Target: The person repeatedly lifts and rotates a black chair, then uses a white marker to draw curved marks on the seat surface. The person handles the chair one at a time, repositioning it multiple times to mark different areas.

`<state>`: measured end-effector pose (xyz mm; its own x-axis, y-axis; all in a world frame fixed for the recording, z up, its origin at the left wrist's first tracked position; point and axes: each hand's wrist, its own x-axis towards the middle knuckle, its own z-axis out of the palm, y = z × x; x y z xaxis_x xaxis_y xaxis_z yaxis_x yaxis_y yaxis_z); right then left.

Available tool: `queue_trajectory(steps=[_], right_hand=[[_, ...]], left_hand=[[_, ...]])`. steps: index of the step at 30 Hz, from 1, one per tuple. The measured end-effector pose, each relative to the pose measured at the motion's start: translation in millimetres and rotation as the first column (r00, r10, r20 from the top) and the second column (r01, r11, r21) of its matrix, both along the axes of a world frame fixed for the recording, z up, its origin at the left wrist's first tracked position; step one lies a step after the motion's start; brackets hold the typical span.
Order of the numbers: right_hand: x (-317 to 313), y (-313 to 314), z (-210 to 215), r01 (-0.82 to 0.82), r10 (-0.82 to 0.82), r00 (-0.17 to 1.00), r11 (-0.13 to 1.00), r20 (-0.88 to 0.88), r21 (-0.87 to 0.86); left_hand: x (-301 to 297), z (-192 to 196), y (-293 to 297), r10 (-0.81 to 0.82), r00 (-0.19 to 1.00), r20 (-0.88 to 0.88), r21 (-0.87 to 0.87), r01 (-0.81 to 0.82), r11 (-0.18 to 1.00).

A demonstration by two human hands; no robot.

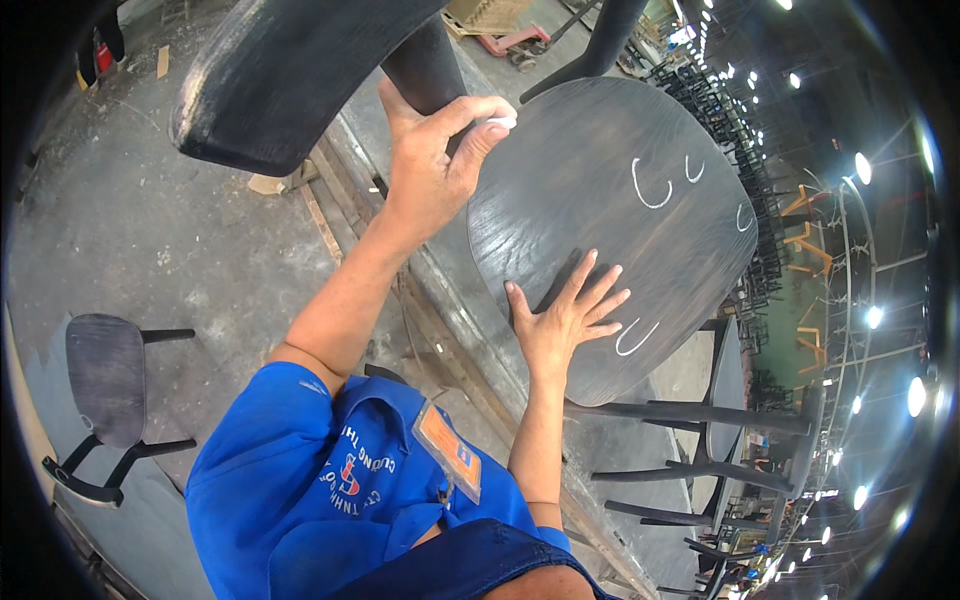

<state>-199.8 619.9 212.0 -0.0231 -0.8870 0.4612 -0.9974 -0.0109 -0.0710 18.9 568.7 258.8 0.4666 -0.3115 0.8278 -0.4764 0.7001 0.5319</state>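
Observation:
A dark wood-grained chair seat (560, 150) with rounded corners stands in front of me. Several white curved marks (653, 185) are drawn on it, toward its right side and lower edge. My left hand (435, 160) is closed, pinching a small white piece of chalk (497, 123) between thumb and forefinger near the seat's upper left edge. Just behind that hand is a black chair leg (425, 65). My right hand (562, 325) lies on the lower part of the seat with its fingers spread, holding nothing.
The black curved backrest (290, 70) juts out at the upper left. More dark chairs (700, 420) crowd the lower right, and another chair (107, 380) is on the left. Wooden rails (450, 350) edge the work surface. A red pallet jack (515, 42) is at the back.

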Motion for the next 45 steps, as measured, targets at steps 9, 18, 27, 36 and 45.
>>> queue_trajectory(steps=[9, 18, 27, 36, 45], right_hand=[[-72.7, -1.0, 61.0, 0.186, -0.199, 0.977, 0.969, -0.070, -0.163], [-26.9, -37.4, 80.3, -0.572, 0.495, 0.727, 0.820, -0.475, -0.020], [39.7, -120.2, 66.2, -0.732, 0.649, 0.509, 0.672, -0.565, 0.112], [2.7, -51.4, 30.1, -0.709, 0.807, 0.452, 0.584, -0.380, 0.395], [-59.9, 17.9, 12.2, -0.543, 0.702, 0.621, 0.706, -0.349, 0.454]], left_hand=[[9.0, -0.5, 28.8, 0.042, 0.998, 0.044, 0.081, -0.045, 0.996], [8.4, -1.6, 32.2, 0.053, 0.998, 0.040, 0.072, -0.056, 0.996], [0.6, 6.2, 17.9, 0.120, 0.991, 0.066, 0.009, -0.121, 0.993], [-2.7, 9.2, -1.3, 0.104, 0.990, 0.090, 0.001, -0.105, 0.994], [-4.4, 11.4, -25.0, 0.168, 0.977, 0.129, 0.002, -0.170, 0.985]])
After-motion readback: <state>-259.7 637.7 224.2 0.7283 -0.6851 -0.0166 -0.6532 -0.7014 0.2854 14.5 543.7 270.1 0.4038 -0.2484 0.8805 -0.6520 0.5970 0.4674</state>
